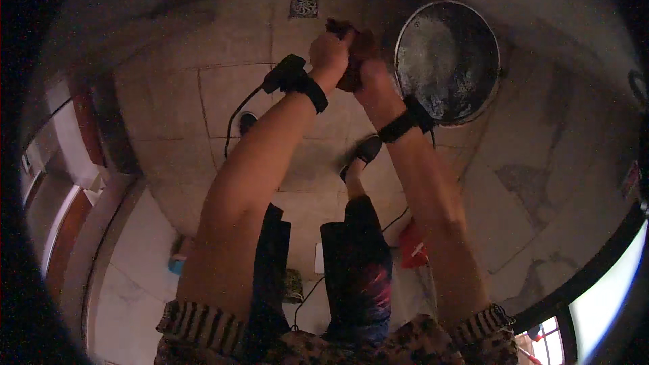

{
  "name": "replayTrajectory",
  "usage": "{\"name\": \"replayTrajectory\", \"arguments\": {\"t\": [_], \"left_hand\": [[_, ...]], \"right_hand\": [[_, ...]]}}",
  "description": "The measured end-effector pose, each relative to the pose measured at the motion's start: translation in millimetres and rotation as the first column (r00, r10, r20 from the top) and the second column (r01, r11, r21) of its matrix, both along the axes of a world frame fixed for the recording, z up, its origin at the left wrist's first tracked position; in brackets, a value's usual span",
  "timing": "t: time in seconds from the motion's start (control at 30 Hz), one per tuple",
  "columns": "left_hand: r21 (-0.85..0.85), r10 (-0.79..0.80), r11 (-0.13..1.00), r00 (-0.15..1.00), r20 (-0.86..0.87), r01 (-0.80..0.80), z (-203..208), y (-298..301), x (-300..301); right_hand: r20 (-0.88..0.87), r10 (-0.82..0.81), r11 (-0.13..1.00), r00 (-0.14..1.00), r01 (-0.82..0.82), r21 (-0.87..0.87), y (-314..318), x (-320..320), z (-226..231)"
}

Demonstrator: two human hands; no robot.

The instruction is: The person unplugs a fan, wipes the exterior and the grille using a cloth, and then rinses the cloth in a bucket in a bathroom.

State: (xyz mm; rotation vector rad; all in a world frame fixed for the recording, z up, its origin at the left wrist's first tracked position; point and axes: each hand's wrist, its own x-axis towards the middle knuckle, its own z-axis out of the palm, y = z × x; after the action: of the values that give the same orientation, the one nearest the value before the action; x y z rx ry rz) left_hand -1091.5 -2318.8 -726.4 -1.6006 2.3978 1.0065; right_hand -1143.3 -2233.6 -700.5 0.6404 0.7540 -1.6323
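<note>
Here we see the left hand and the right hand both closed on a dark cloth, just beside the round metal pan on the tiled floor.

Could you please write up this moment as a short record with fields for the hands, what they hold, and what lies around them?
view: head camera, looking down at a tiled floor
left hand: closed on a dark brown wad, black wrist strap
right hand: gripping the same wad from the other side
wad: kind unclear, perhaps a scrubber or cloth
nearby: round metal pan, to the right of the hands
floor drain: square grate beyond the hands
</note>
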Motion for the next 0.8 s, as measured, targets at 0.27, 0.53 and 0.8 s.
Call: {"name": "replayTrajectory", "arguments": {"t": [0.27,0.53,0.8], "left_hand": [[0.993,0.740,0.066,0.672,0.019,-0.101,31.8,7.6,-49.2],[0.633,0.278,0.749,0.960,-0.032,-0.195,-41.7,-45.6,26.6],[0.730,0.516,0.680,0.754,-0.407,-0.072,1.4,19.3,-3.6]], "right_hand": [[-0.437,0.513,0.786,0.739,-0.199,0.586,33.6,-26.0,-41.0],[-0.346,0.258,0.908,0.902,-0.103,0.406,26.5,3.6,-44.1],[0.240,0.066,0.997,0.969,-0.076,0.032,6.7,-9.6,-72.5]]}}
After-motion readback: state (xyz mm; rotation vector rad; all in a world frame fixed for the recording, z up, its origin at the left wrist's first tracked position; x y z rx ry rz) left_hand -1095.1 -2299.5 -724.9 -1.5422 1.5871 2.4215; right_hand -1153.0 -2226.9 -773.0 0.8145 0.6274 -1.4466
